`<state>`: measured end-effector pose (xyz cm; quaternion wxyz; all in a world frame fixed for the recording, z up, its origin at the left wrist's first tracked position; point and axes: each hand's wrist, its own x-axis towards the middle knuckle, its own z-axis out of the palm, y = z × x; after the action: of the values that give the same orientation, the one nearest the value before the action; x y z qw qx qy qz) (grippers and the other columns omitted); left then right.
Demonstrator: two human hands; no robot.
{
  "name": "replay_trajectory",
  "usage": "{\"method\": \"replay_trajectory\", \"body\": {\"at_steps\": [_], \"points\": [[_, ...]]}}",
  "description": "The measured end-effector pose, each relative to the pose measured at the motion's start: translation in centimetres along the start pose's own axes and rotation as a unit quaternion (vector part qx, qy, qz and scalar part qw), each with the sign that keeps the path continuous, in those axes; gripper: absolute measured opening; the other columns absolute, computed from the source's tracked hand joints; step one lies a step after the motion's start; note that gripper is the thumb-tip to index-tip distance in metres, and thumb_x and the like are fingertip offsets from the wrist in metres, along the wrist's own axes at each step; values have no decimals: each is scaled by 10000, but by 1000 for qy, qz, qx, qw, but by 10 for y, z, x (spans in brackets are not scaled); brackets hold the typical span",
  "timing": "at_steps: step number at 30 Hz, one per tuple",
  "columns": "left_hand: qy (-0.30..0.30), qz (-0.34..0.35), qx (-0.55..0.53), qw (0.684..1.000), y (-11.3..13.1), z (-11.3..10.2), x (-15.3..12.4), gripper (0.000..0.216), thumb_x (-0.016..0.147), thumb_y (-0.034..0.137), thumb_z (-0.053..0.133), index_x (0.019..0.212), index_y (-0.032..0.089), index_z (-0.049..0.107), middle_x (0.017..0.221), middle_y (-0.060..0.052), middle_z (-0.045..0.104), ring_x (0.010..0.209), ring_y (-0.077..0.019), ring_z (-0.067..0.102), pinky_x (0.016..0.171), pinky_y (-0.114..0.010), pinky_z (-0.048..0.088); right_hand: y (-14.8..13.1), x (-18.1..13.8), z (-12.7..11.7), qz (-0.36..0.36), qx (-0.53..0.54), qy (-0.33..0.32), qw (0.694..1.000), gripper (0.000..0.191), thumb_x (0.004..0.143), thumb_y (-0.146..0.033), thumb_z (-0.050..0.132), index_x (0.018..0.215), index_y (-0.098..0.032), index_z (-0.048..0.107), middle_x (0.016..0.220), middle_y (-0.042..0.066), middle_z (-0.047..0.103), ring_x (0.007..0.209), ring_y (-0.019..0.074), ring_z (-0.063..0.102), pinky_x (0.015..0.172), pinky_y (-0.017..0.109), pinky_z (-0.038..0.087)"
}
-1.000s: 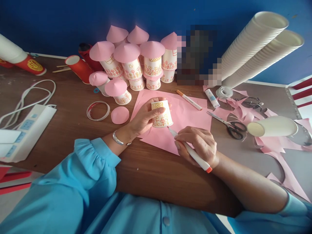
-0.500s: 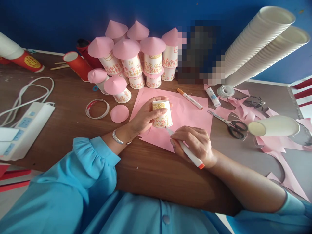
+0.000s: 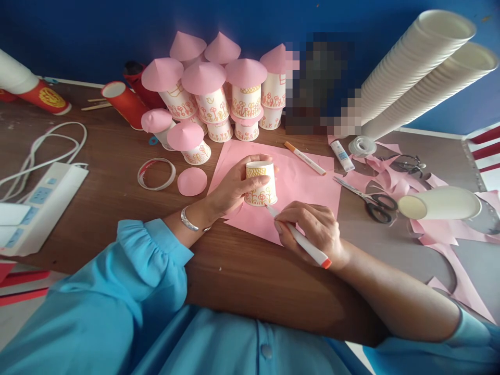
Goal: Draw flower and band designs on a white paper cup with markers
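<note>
My left hand (image 3: 234, 185) is wrapped round a small upside-down paper cup (image 3: 260, 183) with orange and red drawings on it. The cup rests on a pink paper sheet (image 3: 300, 182) on the brown table. My right hand (image 3: 312, 229) pinches a white marker with an orange end (image 3: 299, 237). The marker's tip touches the cup's lower rim on its right side.
A group of decorated cups with pink cone roofs (image 3: 211, 94) stands behind. A tape ring (image 3: 156, 174) and pink cone (image 3: 191, 181) lie to the left, a power strip (image 3: 35, 205) farther left. Scissors (image 3: 367, 197), a glue stick (image 3: 342, 155), another marker (image 3: 304, 158), pink scraps and stacked white cups (image 3: 417, 67) are to the right.
Both hands have barely shifted. The marker tip has stayed at the cup's lower rim, and the view has moved slightly.
</note>
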<state>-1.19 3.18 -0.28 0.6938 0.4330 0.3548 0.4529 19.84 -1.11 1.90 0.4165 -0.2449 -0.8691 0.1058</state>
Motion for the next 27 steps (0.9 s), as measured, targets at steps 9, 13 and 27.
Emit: {"method": "replay_trajectory", "body": {"at_steps": [9,13,27], "points": [[-5,1,-6,1000,-2,-2,0,603,795,420,880,1303,208,634,1255,-121,750,1112,-287,718,821,-353,549,1,-1,1,-11,-19,-4,1000,187,953,-45,613,975,-224,566,714,-26,673,578,123,640,542,243,511],[-7,3,-8,1000,-3,-2,1,633,784,417,885,1321,203,626,1259,-125,749,1121,-287,718,820,-348,549,0,-1,0,-6,-15,-8,1000,184,952,-43,612,963,-220,564,699,-33,663,569,123,644,528,243,503],[-9,4,-8,1000,-3,-3,1,629,775,369,862,1331,194,626,1247,-124,754,1084,-273,719,809,-347,557,0,0,-1,-11,-21,-8,1000,190,951,-35,597,962,-221,555,685,-28,663,552,121,625,513,251,498]]}}
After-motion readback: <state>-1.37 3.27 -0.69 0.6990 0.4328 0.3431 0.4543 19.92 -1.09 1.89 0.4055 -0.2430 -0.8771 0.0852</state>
